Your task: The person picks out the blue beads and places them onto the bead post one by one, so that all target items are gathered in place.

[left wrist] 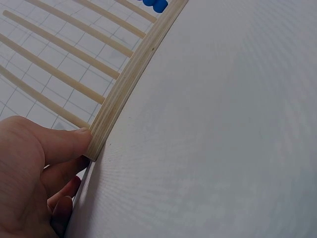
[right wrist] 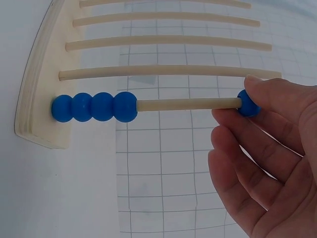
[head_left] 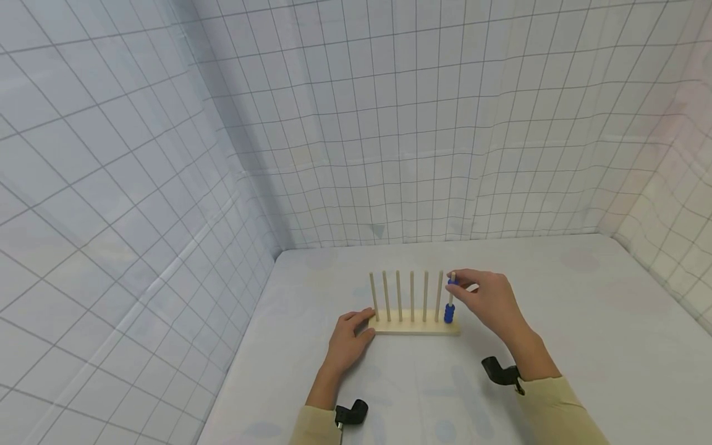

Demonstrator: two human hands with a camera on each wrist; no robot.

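Note:
A pale wooden peg stand (head_left: 411,330) sits on the white table, with several upright rods in a row along its base. My left hand (head_left: 346,343) grips the left end of that base, thumb on the near side and fingers behind. Blue beads (right wrist: 93,107) are stacked at the bottom of the rightmost rod (right wrist: 188,104). Near the top of the same rod, my right hand (head_left: 492,303) pinches a single blue bead (right wrist: 246,106) between thumb and fingers. The rod's tip passes into this bead and is hidden by the fingers in the right wrist view.
The white tabletop (head_left: 311,278) spreads around the stand. White cloth walls with a dark grid (head_left: 389,123) rise behind it and at both sides. Each wrist wears a small black camera (head_left: 351,413).

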